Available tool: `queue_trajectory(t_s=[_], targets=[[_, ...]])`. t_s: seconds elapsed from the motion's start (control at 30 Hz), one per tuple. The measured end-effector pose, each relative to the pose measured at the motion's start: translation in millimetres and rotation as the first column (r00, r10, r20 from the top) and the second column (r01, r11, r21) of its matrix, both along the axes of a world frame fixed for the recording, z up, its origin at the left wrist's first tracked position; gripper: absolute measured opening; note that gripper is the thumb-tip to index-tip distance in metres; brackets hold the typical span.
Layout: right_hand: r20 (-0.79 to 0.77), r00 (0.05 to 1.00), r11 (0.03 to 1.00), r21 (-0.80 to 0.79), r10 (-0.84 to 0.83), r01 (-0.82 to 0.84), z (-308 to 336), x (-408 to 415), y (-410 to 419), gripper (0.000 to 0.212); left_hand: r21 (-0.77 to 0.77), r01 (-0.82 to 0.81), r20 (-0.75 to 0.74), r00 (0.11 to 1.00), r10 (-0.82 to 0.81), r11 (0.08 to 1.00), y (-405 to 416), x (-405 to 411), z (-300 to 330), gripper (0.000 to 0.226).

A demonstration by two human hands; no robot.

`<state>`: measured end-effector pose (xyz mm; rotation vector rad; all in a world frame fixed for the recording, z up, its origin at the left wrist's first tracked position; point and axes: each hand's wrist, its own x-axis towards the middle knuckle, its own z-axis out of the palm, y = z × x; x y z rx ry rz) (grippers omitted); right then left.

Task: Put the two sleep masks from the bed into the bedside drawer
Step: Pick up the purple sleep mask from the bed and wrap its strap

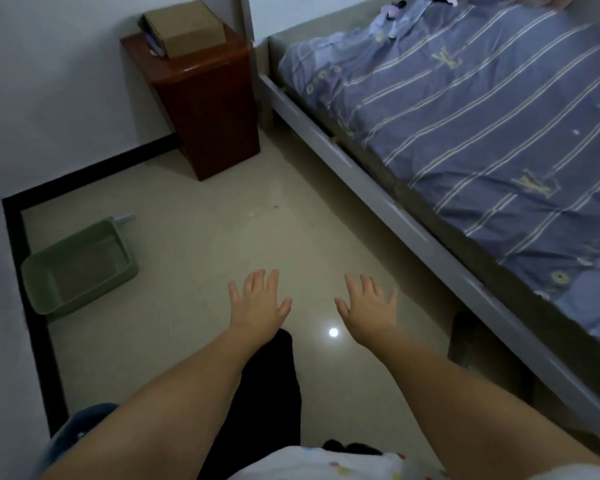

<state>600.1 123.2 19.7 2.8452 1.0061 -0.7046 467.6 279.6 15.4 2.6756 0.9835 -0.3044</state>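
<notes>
Both hands, left point(258, 303) and right point(369, 308), hover spread-fingered and empty; sleep masks point(394, 10) blur at the bed's point(361, 168) far end.

"LV" monograms on bedsheet point(465, 109)

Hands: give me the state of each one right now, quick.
Left hand: open, fingers spread, holding nothing.
Right hand: open, fingers spread, holding nothing.
</notes>
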Motion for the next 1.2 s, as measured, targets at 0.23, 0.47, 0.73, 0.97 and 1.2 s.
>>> queue_trajectory(t_s=[0.23,0.47,0.73,0.97,1.2], targets=[[0.032,0.993,0.989,0.092,-0.115,0.112,17.5,121.7,157.6,0.059,0.048,0.116,0.055,0.991,-0.118,0.992,171.2,140.5,29.5,0.062],[0.039,0.98,0.975,0.109,-0.196,0.191,25.3,252.0,245.6,0.06,0.045,0.179,0.04,0.983,-0.181,0.983,270.8,290.9,29.9,0.06],[-0.016,0.967,0.964,0.075,-0.256,0.257,3.7,477.5,307.4,0.057,-0.002,0.236,0.027,0.972,-0.235,0.972,348.0,519.2,11.0,0.062],[-0.014,0.962,0.961,0.024,-0.274,0.274,22.4,627.6,353.0,0.056,-0.039,0.33,0.06,0.943,-0.328,0.943,386.3,664.9,34.2,0.062],[-0.066,0.932,0.933,0.015,-0.357,0.358,-8.7,799.4,459.3,0.055,-0.115,0.372,0.007,0.928,-0.374,0.921,500.3,850.6,1.2,0.062]])
